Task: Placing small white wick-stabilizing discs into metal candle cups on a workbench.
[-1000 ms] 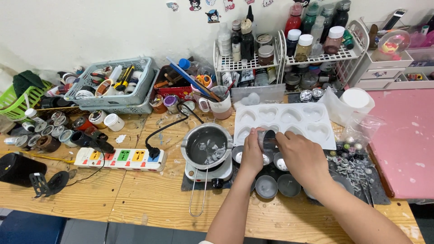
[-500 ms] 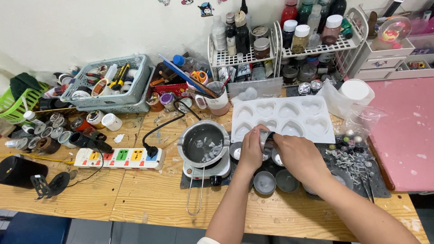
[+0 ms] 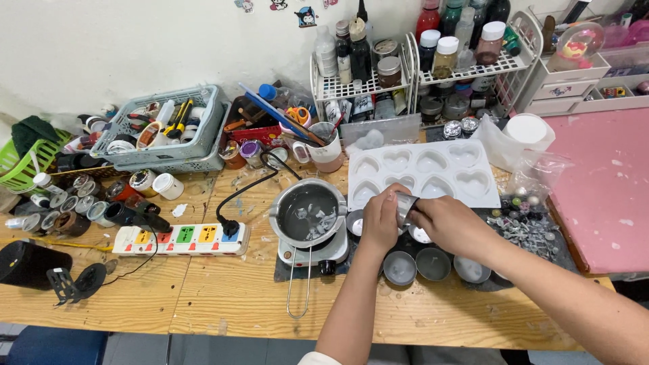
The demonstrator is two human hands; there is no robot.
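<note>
Both my hands grip one small round metal tin (image 3: 405,203), tilted on its side above the dark mat. My left hand (image 3: 380,220) holds its left side and my right hand (image 3: 451,224) holds its right side. Below them stand several similar tins (image 3: 433,263) with pale wax inside. A metal melting pot (image 3: 309,213) with wax chunks sits on a small hot plate (image 3: 313,254) just left of my left hand. A white heart-shaped silicone mould (image 3: 426,172) lies right behind my hands.
A white power strip (image 3: 180,239) with coloured sockets lies at left, its black cable running to the hot plate. Baskets (image 3: 162,132) of tools, wire racks (image 3: 419,74) of bottles, a mug (image 3: 327,152) of sticks and a pink board (image 3: 602,182) at right crowd the wooden table.
My hands have lifted and turned the tin a little while staying over the mat. The camera view shifted slightly, and more tins now show below my right hand.
</note>
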